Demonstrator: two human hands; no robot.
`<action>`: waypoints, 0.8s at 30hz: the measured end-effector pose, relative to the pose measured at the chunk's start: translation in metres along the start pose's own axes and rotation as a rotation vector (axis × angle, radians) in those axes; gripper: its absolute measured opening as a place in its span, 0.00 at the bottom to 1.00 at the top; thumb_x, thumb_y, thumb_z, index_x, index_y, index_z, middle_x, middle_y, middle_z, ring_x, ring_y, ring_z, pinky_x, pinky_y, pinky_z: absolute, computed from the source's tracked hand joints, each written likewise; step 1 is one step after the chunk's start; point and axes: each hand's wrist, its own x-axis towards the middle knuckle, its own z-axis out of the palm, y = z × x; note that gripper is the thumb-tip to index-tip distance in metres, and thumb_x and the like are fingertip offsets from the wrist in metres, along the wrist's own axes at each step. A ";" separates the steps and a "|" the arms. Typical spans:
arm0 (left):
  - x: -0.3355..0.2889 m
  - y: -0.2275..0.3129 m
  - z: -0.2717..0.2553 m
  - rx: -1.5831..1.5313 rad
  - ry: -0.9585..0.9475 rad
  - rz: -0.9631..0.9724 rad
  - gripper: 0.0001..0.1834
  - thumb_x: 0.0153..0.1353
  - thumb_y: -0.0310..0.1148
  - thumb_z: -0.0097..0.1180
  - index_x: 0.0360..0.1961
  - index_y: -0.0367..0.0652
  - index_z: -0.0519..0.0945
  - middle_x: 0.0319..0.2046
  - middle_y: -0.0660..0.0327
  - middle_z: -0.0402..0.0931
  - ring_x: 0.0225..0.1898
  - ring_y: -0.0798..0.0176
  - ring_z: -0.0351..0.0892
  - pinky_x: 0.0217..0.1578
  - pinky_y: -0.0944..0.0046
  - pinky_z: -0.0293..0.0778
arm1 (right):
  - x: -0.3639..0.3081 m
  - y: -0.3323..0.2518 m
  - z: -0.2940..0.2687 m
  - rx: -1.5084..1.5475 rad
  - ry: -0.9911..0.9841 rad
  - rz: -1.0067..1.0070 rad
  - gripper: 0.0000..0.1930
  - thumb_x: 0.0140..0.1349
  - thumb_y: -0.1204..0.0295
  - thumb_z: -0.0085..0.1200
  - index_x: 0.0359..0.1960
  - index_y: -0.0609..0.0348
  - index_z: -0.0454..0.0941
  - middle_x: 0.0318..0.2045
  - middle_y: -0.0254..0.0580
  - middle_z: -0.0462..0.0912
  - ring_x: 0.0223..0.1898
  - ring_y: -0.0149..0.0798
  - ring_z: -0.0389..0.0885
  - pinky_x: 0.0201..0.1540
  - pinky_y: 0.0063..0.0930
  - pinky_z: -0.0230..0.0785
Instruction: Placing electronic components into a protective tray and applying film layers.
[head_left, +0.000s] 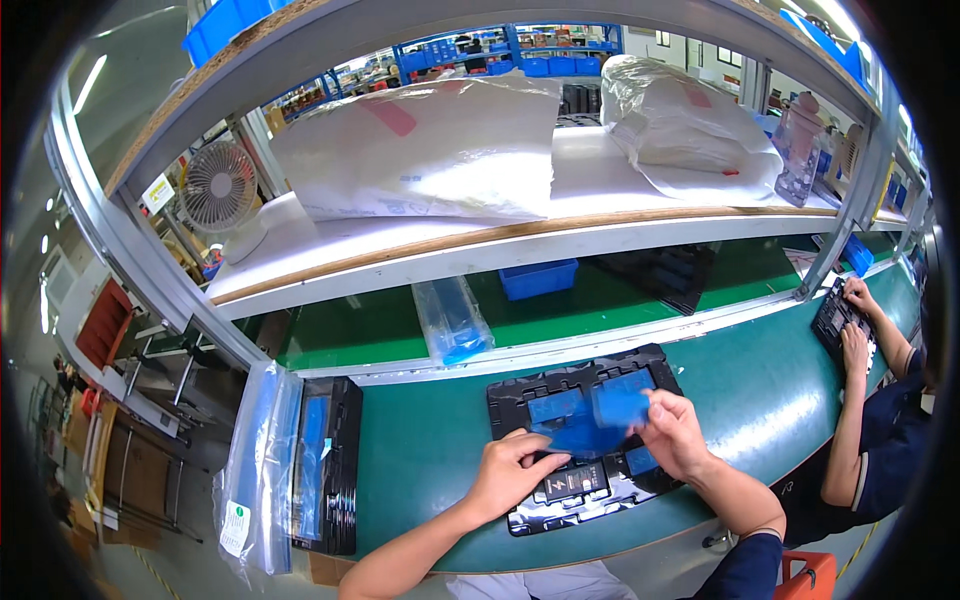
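A black moulded tray lies on the green bench right in front of me. Between my hands, over the tray, is a translucent blue film, smeared by motion. My right hand pinches its right side between thumb and fingers. On the left, my left hand is closed, its thumb and fingertips at the film's lower left edge. Just below sits a flat black battery in a tray compartment. Other blue-covered pieces, one being the blue piece, lie in the tray.
Left of the tray stand a black tray with blue strips and a clear plastic bag. A raised shelf runs behind, with a blue bin beneath. At right, a co-worker's hands handle another black tray.
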 end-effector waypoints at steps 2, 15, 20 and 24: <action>-0.001 0.014 -0.003 -0.792 0.055 -0.256 0.12 0.55 0.30 0.62 0.39 0.35 0.80 0.27 0.65 0.79 0.20 0.77 0.66 0.23 0.75 0.66 | 0.008 -0.004 0.013 0.055 0.159 -0.050 0.15 0.63 0.65 0.52 0.45 0.63 0.71 0.46 0.44 0.74 0.47 0.38 0.73 0.51 0.32 0.65; 0.005 0.009 -0.001 -0.778 0.114 -0.363 0.25 0.59 0.37 0.58 0.53 0.35 0.67 0.33 0.60 0.77 0.23 0.77 0.66 0.22 0.77 0.64 | -0.002 0.008 0.011 -0.691 -0.027 0.195 0.08 0.60 0.72 0.55 0.35 0.66 0.77 0.30 0.35 0.80 0.32 0.25 0.75 0.36 0.19 0.68; -0.004 0.015 0.000 -0.217 0.354 0.016 0.45 0.53 0.36 0.64 0.65 0.38 0.50 0.56 0.50 0.59 0.39 0.68 0.68 0.32 0.73 0.72 | -0.002 0.013 0.008 -0.532 0.079 0.208 0.07 0.61 0.75 0.53 0.36 0.67 0.76 0.31 0.37 0.80 0.36 0.26 0.78 0.42 0.19 0.70; -0.008 0.024 0.004 -0.050 0.328 0.321 0.26 0.54 0.38 0.61 0.52 0.39 0.70 0.47 0.52 0.67 0.38 0.62 0.72 0.36 0.65 0.70 | -0.003 0.012 0.008 -0.598 0.071 0.183 0.08 0.62 0.73 0.53 0.35 0.67 0.76 0.29 0.38 0.80 0.33 0.29 0.78 0.40 0.21 0.71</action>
